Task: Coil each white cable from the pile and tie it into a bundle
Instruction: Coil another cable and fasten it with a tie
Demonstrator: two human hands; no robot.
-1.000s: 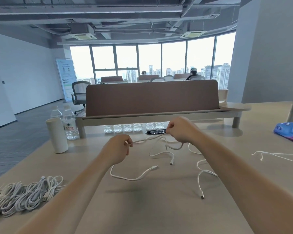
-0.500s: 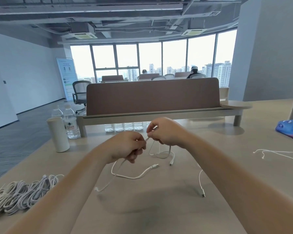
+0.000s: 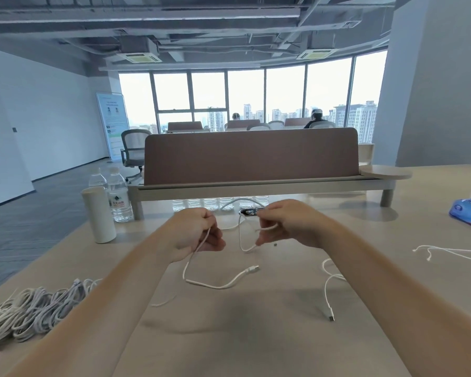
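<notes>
Coiling in hand above the pale wooden counter (image 3: 256, 338).
Left hand (image 3: 193, 232) curls round the thin white cable (image 3: 215, 286), right hand (image 3: 288, 224) pinches its loop; next, probably, gather the trailing slack into another loop.

The bare left forearm (image 3: 101, 303) and bare right forearm (image 3: 386, 289) extend forward from the lower corners and converge toward the middle of the view, with the two hands raised side by side and a little apart. The left hand (image 3: 193, 232) forms a loose fist, knuckles uppermost, its fingers curled round a thin white cable (image 3: 218, 287) that leaves the underside of the fist. The right hand (image 3: 291, 224), back turned upward, pinches the cable between thumb and fingertips.
</notes>
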